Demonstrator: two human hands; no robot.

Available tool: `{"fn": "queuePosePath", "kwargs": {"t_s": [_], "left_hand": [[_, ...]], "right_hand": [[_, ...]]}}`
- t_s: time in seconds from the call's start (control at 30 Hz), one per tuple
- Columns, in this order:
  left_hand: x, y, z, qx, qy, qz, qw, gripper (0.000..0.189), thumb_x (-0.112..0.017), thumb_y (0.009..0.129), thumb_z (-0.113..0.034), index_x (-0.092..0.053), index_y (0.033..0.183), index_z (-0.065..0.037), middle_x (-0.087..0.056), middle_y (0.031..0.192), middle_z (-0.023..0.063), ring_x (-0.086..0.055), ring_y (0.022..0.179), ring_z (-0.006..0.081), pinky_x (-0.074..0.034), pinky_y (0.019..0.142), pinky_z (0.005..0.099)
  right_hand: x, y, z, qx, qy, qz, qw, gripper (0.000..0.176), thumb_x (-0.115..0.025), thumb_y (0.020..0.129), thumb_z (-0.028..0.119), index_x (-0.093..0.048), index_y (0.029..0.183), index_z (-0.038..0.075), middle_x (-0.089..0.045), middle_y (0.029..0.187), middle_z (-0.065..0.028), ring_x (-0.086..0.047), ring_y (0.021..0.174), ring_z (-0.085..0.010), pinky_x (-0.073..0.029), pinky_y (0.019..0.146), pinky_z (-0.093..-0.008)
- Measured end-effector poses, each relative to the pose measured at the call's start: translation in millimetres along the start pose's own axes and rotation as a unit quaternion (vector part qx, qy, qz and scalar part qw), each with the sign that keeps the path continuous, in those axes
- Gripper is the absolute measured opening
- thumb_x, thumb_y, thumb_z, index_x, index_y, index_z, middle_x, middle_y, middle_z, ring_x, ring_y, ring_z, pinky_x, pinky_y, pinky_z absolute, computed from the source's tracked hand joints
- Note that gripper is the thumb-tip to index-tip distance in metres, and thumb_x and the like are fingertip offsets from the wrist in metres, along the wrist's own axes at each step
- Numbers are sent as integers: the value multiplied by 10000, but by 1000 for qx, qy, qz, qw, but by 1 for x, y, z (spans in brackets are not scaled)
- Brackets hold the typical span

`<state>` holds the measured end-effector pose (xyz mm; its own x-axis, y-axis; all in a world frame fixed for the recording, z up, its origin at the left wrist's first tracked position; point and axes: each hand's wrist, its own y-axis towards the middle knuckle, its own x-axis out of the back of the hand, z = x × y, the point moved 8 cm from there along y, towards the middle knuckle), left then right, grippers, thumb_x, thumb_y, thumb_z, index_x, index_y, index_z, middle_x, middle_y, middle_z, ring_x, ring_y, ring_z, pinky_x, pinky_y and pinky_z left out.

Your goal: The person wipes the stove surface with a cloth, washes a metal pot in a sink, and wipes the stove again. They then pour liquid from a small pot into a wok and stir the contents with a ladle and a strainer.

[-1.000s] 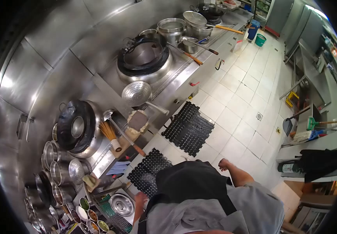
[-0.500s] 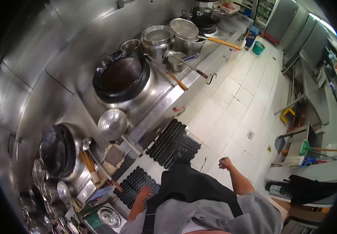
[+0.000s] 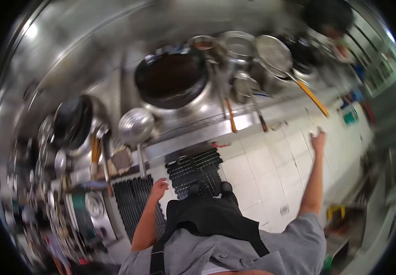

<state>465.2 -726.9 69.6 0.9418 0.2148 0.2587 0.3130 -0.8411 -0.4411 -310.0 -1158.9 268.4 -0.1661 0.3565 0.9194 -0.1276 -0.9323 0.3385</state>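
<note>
My right hand [image 3: 317, 138] reaches out over the tiled floor, fingers apart and holding nothing. Closest to it is the yellow wooden handle of a large mesh strainer [image 3: 273, 55], which rests across pots at the back; a small gap shows between hand and handle. My left hand [image 3: 160, 187] hangs near the counter's front edge, loosely spread and with nothing in it. In front of it, a perforated ladle [image 3: 136, 125] lies with its metal handle projecting over the edge. A big dark wok [image 3: 171, 79] sits on the range between the two sides.
Two black rubber mats [image 3: 193, 168] lie on the white tiles [image 3: 257, 172]. More ladles with wooden handles [image 3: 231, 117] stick out past the counter edge. A second wok [image 3: 72, 121] stands at left. A green bucket [image 3: 350, 117] is on the floor at right.
The view has turned to the right. My right arm has stretched forward, bringing that hand close to the strainer's handle. My left hand has risen toward the counter edge.
</note>
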Motion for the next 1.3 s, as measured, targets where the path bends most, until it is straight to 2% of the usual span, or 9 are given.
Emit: {"fn": "queuePosePath", "kwargs": {"t_s": [0.17,0.33,0.5,0.6,0.7,0.87,1.03,1.27,1.3], "left_hand": [[39,-189,131,164,69,-203,963,281,-572,785,-69,-643,1039,27,-669,716,84,-653,668,158,-523,587,318],[-44,-417,258,527,33,-40,849,180,-622,815,-195,-671,900,-44,-693,792,61,-679,714,196,-535,607,348],[-121,-485,252,509,-172,-111,836,210,-584,890,-172,-623,1051,-44,-688,884,95,-691,794,233,-538,654,383],[-127,-475,272,435,-198,-110,871,302,-568,917,-234,-584,1170,-70,-684,912,103,-695,756,247,-512,594,382],[-106,-468,264,384,-258,-156,872,346,-574,906,-205,-564,1223,-66,-683,903,103,-697,716,229,-494,549,362],[-39,-507,330,342,-300,-279,846,385,-574,877,-161,-544,1240,-36,-678,879,107,-687,687,205,-488,532,344],[-18,-596,381,331,-414,-411,742,357,-563,888,-195,-541,1224,-76,-669,909,112,-683,737,223,-488,566,360],[62,-596,382,342,-393,-358,775,371,-594,873,-197,-551,1219,-72,-675,927,87,-677,776,211,-488,651,351],[82,-587,374,317,-389,-376,779,379,-605,865,-182,-552,1220,-62,-677,912,82,-677,762,200,-488,637,319]], "right_hand": [[3,137,8,-46,-160,61,984,952,-776,720,410,-253,1495,236,-342,1485,-186,-399,1321,-384,-367,967,-685],[-37,151,36,-15,-191,188,963,953,-795,694,409,-284,1473,206,-421,1418,-189,-411,1308,-385,-386,987,-642],[-36,140,52,109,-263,64,957,665,-760,720,315,-486,1269,57,-587,1147,-250,-623,1038,-339,-523,789,-529],[-68,122,81,-20,43,351,935,229,-660,717,98,-616,897,-37,-632,743,-166,-658,630,-278,-506,477,-396],[-38,61,157,-101,317,277,902,199,-674,681,72,-530,794,-7,-472,510,-60,-437,334,-179,-319,304,-326],[16,-92,245,-87,309,98,942,241,-686,758,56,-537,941,11,-587,688,-86,-536,473,-191,-423,413,-327],[52,-254,388,-89,744,277,602,387,-629,930,274,-463,1233,99,-579,959,-43,-566,696,-143,-491,600,-241],[56,-305,572,44,841,461,278,357,-494,1002,181,-439,1349,116,-483,844,-33,-464,633,-96,-429,540,-230],[51,-311,590,54,833,449,320,360,-495,1002,175,-438,1352,114,-483,843,-32,-461,628,-95,-424,527,-227]]}}
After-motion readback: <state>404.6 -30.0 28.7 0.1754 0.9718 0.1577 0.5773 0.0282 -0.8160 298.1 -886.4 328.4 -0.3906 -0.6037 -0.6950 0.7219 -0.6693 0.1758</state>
